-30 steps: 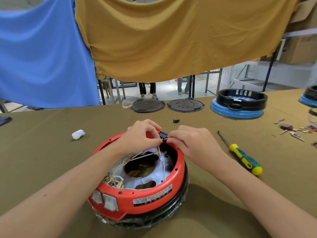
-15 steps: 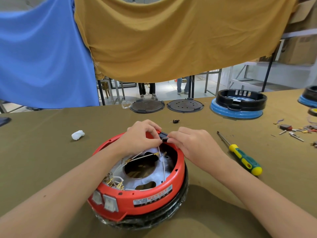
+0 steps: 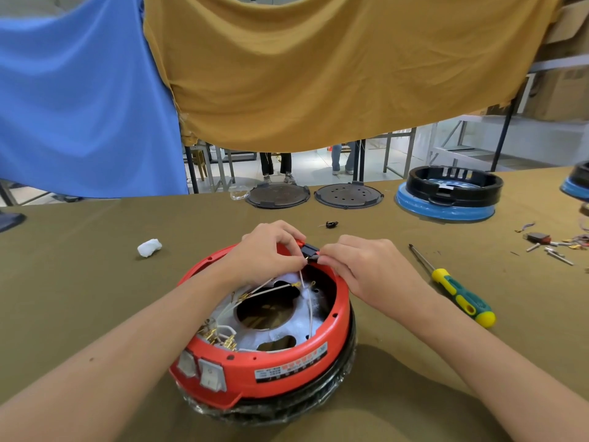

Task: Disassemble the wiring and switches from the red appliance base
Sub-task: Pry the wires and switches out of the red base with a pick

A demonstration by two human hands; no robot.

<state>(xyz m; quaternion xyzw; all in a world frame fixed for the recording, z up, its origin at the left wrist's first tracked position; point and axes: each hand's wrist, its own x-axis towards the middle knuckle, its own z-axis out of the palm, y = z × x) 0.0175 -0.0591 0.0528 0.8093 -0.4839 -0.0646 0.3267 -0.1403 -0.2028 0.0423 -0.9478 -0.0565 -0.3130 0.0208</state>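
Both of my hands meet at the far rim of the red appliance base (image 3: 287,368), which sits upside down on the olive table cloth (image 3: 79,282) with its two white switches (image 3: 200,371) facing me. My left hand (image 3: 264,253) curls over that rim and pinches a thin white wire (image 3: 302,275) running down into the base, while just to its right my right hand (image 3: 366,269) pinches the small black connector (image 3: 309,251) between us. Farther right of my grip lies a yellow-and-green screwdriver (image 3: 459,295), well apart from the base.
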